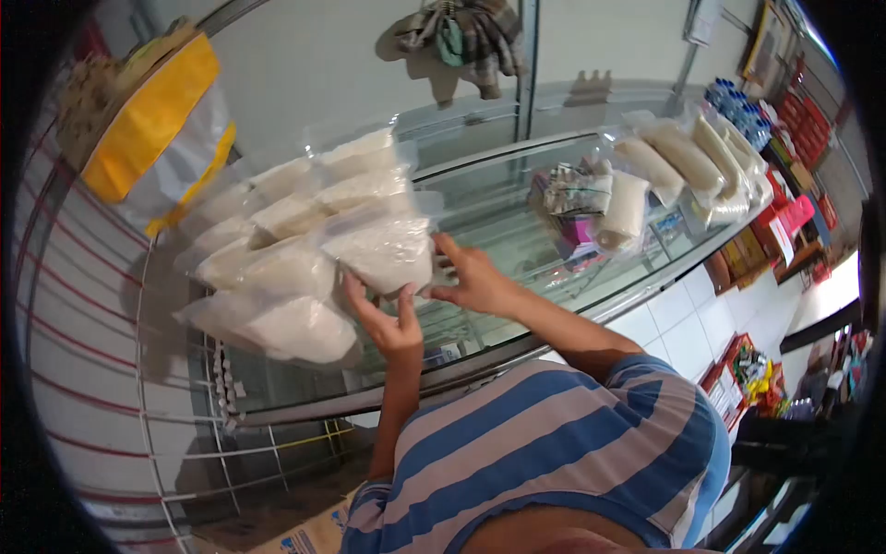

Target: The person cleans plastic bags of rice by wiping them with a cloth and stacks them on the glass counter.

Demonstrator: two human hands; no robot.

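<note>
A clear plastic bag of white grains (383, 254) sits at the near right corner of a cluster of similar filled bags (286, 263) on a glass counter. My left hand (388, 323) presses against its lower front, fingers curved and thumb raised. On its right side, my right hand (475, 277) cups the edge with bent fingers. The bag is held between both hands. Some fingertips are hidden against the plastic. Another full bag (305, 328) lies just left of my left hand.
More filled bags (683, 162) lie at the counter's right end, beside a patterned packet (580, 189). A yellow and white sack (166, 129) stands at the upper left, by a red and white wire rack (83, 397). The counter's metal edge (498, 355) runs in front of me.
</note>
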